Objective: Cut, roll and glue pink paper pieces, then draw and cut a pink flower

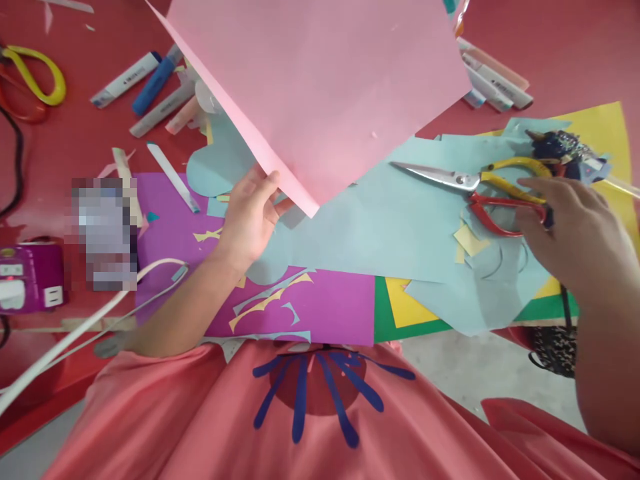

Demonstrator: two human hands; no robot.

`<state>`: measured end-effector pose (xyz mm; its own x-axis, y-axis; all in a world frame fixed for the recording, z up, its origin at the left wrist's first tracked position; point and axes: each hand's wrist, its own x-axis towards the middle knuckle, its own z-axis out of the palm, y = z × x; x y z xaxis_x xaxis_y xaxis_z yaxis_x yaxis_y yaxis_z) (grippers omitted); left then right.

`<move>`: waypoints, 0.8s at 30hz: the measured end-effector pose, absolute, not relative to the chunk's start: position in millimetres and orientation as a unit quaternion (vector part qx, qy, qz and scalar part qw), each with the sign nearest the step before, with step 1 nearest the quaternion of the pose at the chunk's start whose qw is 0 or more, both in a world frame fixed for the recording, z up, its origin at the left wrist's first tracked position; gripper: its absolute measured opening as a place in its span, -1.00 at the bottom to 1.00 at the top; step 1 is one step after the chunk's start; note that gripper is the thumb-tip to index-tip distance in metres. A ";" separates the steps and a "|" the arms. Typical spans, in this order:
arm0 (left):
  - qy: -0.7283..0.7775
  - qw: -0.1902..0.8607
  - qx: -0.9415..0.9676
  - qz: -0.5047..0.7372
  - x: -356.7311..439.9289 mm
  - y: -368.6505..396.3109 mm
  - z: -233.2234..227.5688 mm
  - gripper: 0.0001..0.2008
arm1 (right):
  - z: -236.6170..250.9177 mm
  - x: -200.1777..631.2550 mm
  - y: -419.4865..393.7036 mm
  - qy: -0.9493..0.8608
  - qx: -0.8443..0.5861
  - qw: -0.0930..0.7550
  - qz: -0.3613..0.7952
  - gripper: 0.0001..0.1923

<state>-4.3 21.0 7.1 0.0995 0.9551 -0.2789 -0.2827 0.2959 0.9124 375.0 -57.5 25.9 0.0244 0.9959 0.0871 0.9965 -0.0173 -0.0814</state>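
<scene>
My left hand point(250, 213) pinches the lower edge of a large pink paper sheet point(320, 87) and holds it up, tilted, above the table. My right hand point(570, 227) rests on the handles of scissors point(480, 183) with one yellow and one red handle; their blades point left, lying on light blue paper point(380, 227). The fingers cover the handle ends, so the grip itself is hidden. A purple sheet point(320, 307) with blue and yellow cut scraps lies below my left hand.
Several markers point(145, 87) lie at the back left, more markers point(495, 80) at the back right. Another pair of yellow-handled scissors point(35, 77) sits far left. A purple power strip point(27, 277) and white cable point(85, 327) are at the left. Yellow and green sheets point(400, 310) lie near the table edge.
</scene>
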 end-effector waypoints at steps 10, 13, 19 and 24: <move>0.469 0.665 0.367 0.451 -9.4 21.0 -4.1 -0.72 | 31.6 377.6 -42.5 -0.668 -0.736 -0.078 0.072 -0.38; 0.466 0.670 0.363 0.449 -8.3 19.5 -5.8 -0.72 | 30.7 379.0 -32.7 -0.694 -0.710 -0.092 0.082 -0.35; 0.450 0.679 0.344 0.467 -6.7 15.5 -4.8 -0.70 | 33.7 378.8 -38.6 -0.684 -0.722 -0.056 0.087 -0.47; 0.470 0.673 0.340 0.459 -9.7 12.0 -2.8 -0.78 | 52.7 371.7 -59.4 -0.633 -0.704 0.085 0.312 -0.45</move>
<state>-9.7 12.0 -2.8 0.1359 0.9375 -0.3204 -0.2977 0.3471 0.8893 371.7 -59.4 52.7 0.0052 0.9434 -0.3316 0.8374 -0.1853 -0.5142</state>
